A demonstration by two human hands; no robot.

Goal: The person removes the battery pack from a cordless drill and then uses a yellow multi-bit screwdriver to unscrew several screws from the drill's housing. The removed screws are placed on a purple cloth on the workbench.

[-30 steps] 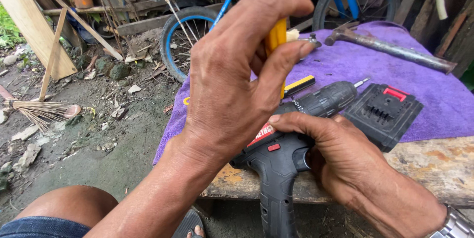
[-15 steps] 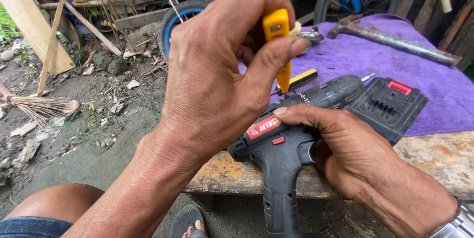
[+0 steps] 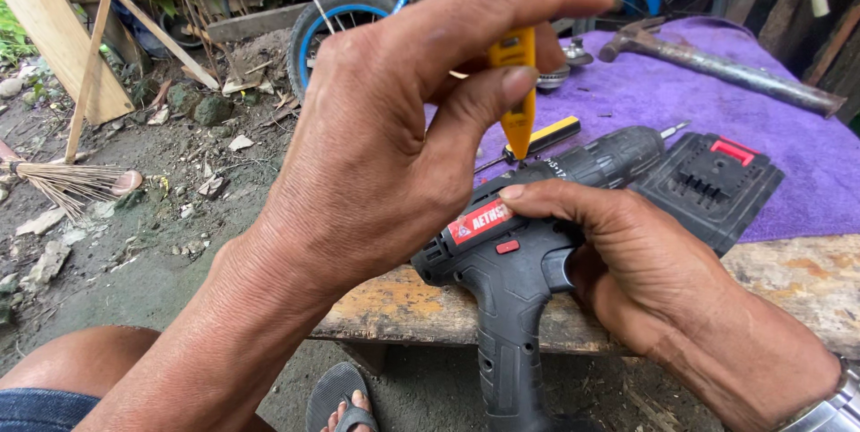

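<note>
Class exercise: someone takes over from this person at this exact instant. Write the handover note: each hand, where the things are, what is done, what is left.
Left hand: pinches a small yellow-handled screwdriver, tip down over the drill.
Right hand: steadies the black cordless drill on the worn wooden bench.
Nearby: black battery pack and rusty hammer on the purple cloth.
Done: battery pack lies off the drill.
Left: screwdriver tip not yet visibly seated.
</note>
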